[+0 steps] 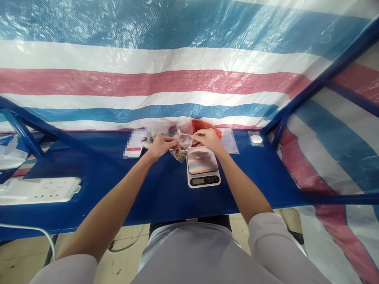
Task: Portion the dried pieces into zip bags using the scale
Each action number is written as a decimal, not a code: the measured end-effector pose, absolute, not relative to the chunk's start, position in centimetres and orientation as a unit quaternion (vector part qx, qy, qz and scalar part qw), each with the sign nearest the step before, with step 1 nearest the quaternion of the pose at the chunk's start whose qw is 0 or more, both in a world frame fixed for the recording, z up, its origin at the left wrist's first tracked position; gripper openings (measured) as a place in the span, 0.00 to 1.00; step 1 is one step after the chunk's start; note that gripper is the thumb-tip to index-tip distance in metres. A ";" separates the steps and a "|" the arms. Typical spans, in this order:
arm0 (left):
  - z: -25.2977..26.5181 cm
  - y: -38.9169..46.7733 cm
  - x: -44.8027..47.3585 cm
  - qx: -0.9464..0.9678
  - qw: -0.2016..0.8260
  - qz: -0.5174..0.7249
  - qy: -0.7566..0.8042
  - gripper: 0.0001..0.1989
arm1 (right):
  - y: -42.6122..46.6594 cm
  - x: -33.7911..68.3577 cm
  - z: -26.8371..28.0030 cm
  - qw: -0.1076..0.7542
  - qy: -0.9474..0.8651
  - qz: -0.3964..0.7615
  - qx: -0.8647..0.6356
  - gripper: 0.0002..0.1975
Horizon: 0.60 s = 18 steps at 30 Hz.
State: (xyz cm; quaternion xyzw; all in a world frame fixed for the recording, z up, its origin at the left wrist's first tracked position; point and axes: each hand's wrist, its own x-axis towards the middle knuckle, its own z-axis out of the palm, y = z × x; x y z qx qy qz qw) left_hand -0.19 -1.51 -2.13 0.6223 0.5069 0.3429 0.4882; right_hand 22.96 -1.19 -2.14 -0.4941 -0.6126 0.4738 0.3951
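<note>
Between my two hands is a clear plastic bag (180,155) with small brownish pieces in it, too small to name. My left hand (161,146) pinches its left side. My right hand (206,138) has its fingers closed on the bag's upper right edge. Just below and to the right stands a white digital kitchen scale (204,182) with a shiny metal plate and a dark display strip. Behind my right hand lies a red plastic bag (197,125). Another clear bag (154,128) with dark and pale contents sits behind my left hand.
On the blue table (166,197), a flat clear bag (231,142) lies right of my right hand. A white round object (256,139) is farther right. A blurred card (136,142) and a white power strip (59,189) are leftward. Striped sheeting (177,83) hangs behind.
</note>
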 end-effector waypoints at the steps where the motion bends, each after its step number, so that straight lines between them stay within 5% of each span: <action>1: -1.9 -1.5 -0.1 0.621 0.488 0.340 0.511 0.15 | -1.3 23.0 -2.1 0.393 -0.623 0.465 -0.491 0.07; 9: 0.1 -1.4 2.0 0.569 0.512 0.346 0.543 0.18 | -2.2 22.1 -0.3 0.337 -0.714 0.366 -0.493 0.09; 18: -0.3 -0.9 3.0 0.568 0.489 0.355 0.559 0.08 | -1.9 21.7 0.6 0.288 -0.769 0.269 -0.504 0.11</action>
